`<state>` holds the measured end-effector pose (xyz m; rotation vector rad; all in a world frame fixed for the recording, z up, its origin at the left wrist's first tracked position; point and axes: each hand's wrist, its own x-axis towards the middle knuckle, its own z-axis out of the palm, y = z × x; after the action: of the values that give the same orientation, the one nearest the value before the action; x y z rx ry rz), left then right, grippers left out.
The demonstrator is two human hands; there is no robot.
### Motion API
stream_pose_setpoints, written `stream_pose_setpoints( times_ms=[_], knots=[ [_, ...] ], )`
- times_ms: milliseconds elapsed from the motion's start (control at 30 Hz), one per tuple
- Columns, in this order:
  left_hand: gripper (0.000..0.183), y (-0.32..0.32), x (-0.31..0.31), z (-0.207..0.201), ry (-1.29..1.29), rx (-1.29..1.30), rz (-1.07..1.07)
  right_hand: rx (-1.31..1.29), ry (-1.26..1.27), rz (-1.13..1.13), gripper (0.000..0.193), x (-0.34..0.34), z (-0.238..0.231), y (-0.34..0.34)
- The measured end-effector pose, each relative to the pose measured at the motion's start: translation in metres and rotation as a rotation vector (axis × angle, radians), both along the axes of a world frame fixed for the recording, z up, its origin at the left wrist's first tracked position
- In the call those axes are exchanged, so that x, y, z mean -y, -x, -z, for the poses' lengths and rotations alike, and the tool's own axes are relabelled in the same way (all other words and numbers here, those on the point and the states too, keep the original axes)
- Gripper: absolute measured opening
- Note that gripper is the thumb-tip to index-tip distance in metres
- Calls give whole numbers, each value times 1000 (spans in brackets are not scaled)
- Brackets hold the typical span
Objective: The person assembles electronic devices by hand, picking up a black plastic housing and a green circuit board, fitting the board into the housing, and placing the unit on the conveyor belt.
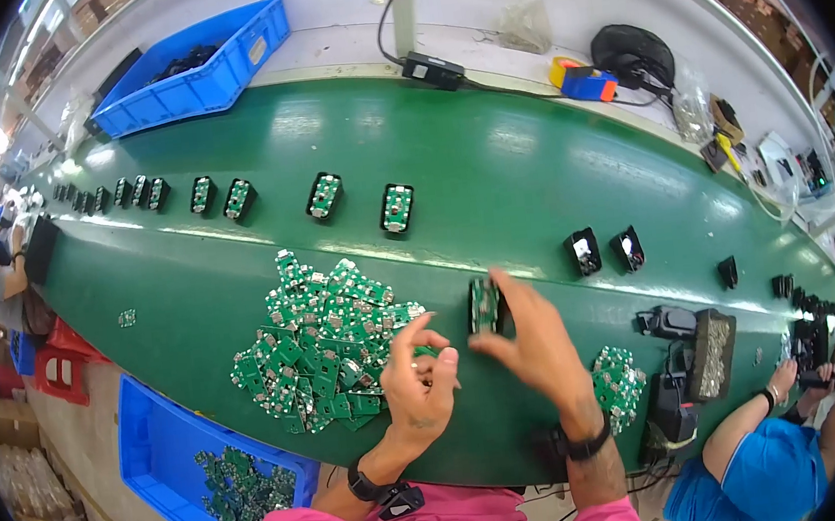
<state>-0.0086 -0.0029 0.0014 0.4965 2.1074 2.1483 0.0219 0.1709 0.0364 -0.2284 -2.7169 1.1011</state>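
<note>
A black case [486, 310] with a green board in it is at the right hand [537, 334], which spans it, thumb at the near end and a finger at the far end; motion blurs the grip. The left hand [420, 386], just left of the case and nearer the body, is half curled, thumb raised beside bent fingers; whether it pinches anything, I cannot tell.

Close by on the left, a big heap of boards [321, 355] crowds the left hand, too jumbled to count. Right beside the right wrist is one smaller heap of boards [618, 387]. Beyond that, two black power bricks [672, 407] and one long grey block [711, 356] take up the counter [489, 163] on that side.

Ahead of the hands and leftward runs a row of filled cases [397, 208]: four stand well spaced, then smaller ones too far off to count surely. Ahead and right are three more black cases [584, 253], two near each other and one farther right.

Left of the big heap, well apart, lies one single board [127, 318]. Two blue bins show: one bin with boards [170, 455] below the counter, left of the left forearm, and one bin with dark things [210, 85] far ahead on the left. One orange-and-blue tape dispenser [585, 81] sits far ahead, right of the hands.
</note>
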Motion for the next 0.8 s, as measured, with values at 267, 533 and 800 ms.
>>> stream_pose_setpoints(
  times_ms=[267, 533, 800],
  knots=[
    [27, -11, -1, 4, -63, -73, 164, 57, -279, 178, 88, -32, 25, 111],
    [24, -9, 13, 1, -132, 72, 104, 12, -547, 522, 72, -28, -5, 71],
    [34, -18, -3, -7, -54, -10, 303, 248, -586, 754, 25, -102, 20, 3]
  ],
)
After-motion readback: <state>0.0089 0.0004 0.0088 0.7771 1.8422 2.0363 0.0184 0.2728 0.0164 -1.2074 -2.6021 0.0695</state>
